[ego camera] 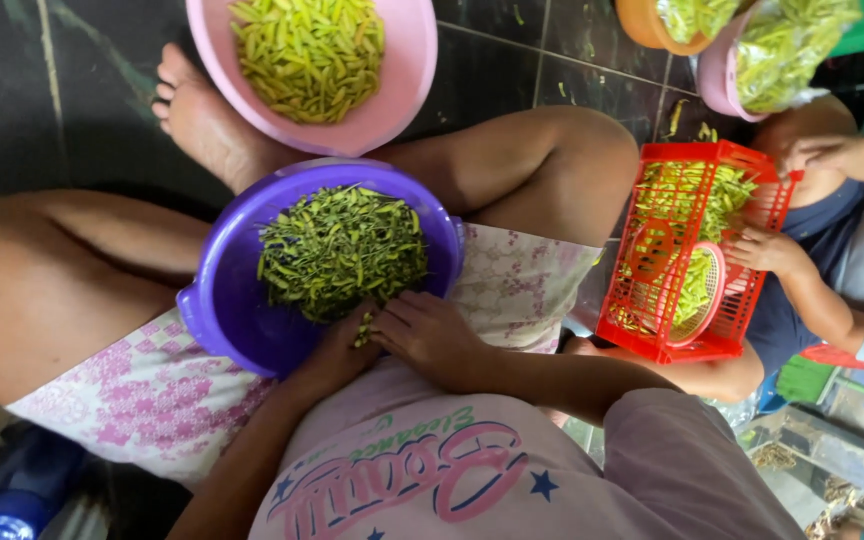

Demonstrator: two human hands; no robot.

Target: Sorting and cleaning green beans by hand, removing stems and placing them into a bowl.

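Observation:
A purple bowl (220, 300) rests on my lap, heaped with dark green plant trimmings (342, 248). At its near rim, my left hand (337, 352) and my right hand (430, 335) meet, both pinching one small yellow-green bud (363, 330) between their fingertips. Beyond the purple bowl, a pink bowl (407, 70) on the dark tiled floor holds a pile of yellow-green buds (310, 52). My legs are crossed under a pink floral cloth.
At right, another person's hand (764, 250) reaches into a red plastic basket (712, 335) of yellow-green buds. More filled bowls, one orange (642, 25) and one pink (717, 75), stand at the top right. A bare foot (197, 110) lies by the pink bowl.

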